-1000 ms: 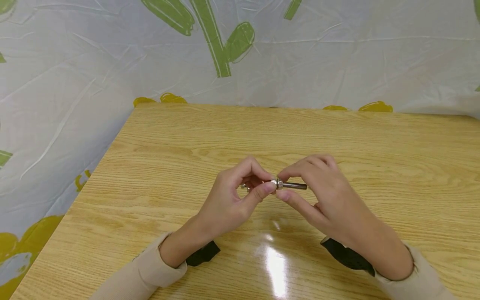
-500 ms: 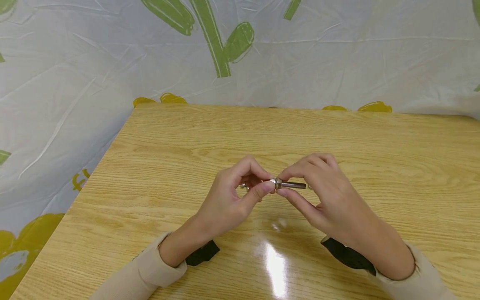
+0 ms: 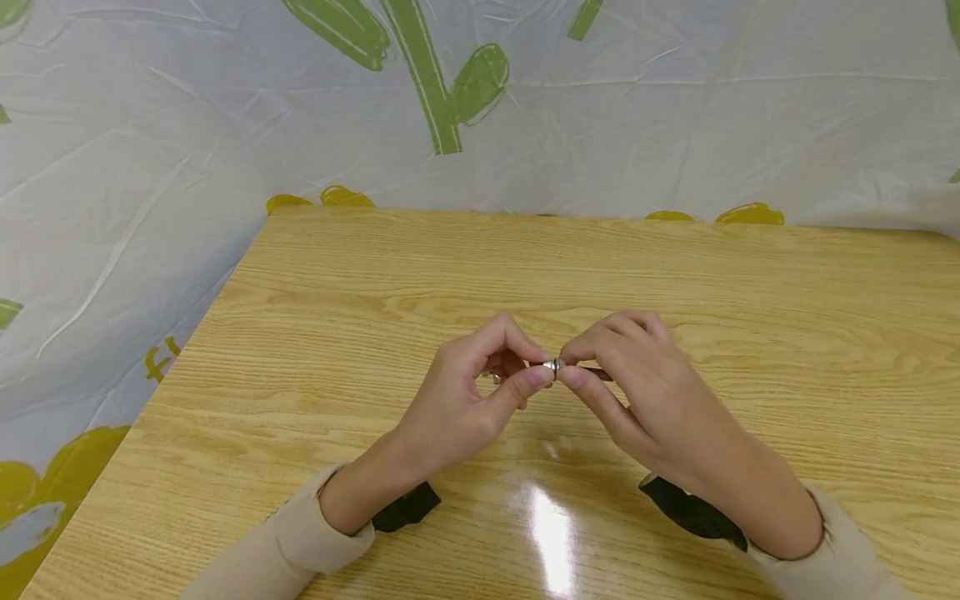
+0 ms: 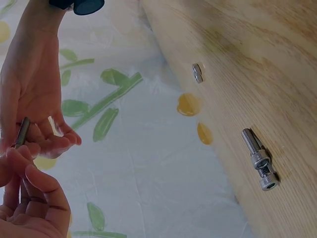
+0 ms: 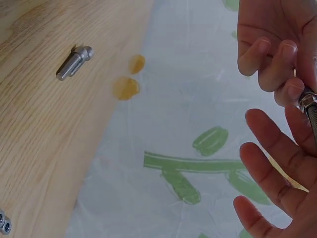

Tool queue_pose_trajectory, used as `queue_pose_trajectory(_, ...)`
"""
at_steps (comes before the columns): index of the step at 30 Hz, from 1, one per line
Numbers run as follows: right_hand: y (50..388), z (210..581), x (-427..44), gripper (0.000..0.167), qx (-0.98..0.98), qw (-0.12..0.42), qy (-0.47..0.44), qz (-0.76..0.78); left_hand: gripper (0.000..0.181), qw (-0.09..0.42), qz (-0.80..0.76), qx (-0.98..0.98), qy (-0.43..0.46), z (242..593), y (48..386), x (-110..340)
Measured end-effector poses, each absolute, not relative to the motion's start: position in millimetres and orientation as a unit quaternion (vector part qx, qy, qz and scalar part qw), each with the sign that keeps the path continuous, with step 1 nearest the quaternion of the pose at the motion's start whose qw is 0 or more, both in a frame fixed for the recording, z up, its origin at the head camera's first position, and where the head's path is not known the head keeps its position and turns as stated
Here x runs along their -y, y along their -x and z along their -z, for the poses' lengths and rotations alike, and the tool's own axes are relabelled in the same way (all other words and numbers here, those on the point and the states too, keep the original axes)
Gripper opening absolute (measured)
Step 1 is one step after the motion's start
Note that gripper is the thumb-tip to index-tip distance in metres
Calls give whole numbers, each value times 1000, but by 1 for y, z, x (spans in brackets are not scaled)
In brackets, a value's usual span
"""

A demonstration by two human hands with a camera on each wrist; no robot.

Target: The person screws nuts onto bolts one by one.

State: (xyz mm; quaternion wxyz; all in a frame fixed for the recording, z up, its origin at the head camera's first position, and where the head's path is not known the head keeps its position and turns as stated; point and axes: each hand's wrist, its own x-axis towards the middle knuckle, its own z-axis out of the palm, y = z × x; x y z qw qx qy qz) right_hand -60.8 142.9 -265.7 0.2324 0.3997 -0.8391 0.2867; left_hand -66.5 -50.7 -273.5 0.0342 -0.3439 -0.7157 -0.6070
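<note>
In the head view, my left hand [image 3: 465,396] pinches the head end of a metal bolt [image 3: 600,374] between thumb and forefinger. The bolt lies nearly level, with its threaded shank pointing right. My right hand [image 3: 667,396] pinches a nut [image 4: 17,145] on that shank with thumb and forefinger, the fingertips of both hands almost meeting. Those fingers hide most of the nut and part of the shank from above. The right wrist view shows the threads [image 5: 313,119] beyond the nut, while the other fingers of the right hand [image 5: 282,168] are spread loosely.
On the wooden table [image 3: 360,275] lie socket-head bolts [image 4: 257,153] side by side, and small nuts [image 4: 197,73] apart from them; the hands mostly cover these from above. A white cloth [image 3: 600,125] with printed plants hangs behind the table and along its left side.
My right thumb and forefinger have shifted slightly along the bolt and closed over the nut, so less of the shank shows. The left hand has stayed nearly still.
</note>
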Motion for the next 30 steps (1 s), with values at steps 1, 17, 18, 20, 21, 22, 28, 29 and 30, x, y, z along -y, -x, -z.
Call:
queue_pose_trajectory(1, 61, 266, -143, 40, 840, 231, -398, -288, 7, 35, 606, 716, 344, 274, 67, 51)
queue_pose_trajectory(17, 70, 281, -152, 22, 817, 274, -422, -281, 7, 30, 609, 717, 338, 273, 67, 51)
queue_pose_trajectory(18, 69, 279, -151, 22, 818, 272, -421, -282, 7, 29, 609, 717, 337, 273, 67, 51)
queue_pose_trajectory(20, 67, 276, -150, 23, 823, 266, -416, -280, 7, 29, 609, 718, 336, 272, 67, 52)
queue_pose_trajectory(21, 66, 274, -149, 25, 826, 262, -413, -279, 7, 30, 608, 719, 337, 272, 67, 52)
queue_pose_trajectory(22, 64, 273, -148, 27, 831, 254, -409, -279, 7, 31, 606, 720, 337, 271, 67, 52)
queue_pose_trajectory(28, 61, 265, -145, 38, 841, 229, -402, -282, 7, 33, 598, 724, 342, 269, 68, 54)
queue_pose_trajectory(29, 60, 265, -144, 38, 840, 228, -402, -282, 7, 33, 598, 724, 342, 268, 68, 54)
queue_pose_trajectory(30, 60, 265, -144, 38, 840, 228, -404, -284, 7, 32, 599, 723, 343, 268, 68, 54)
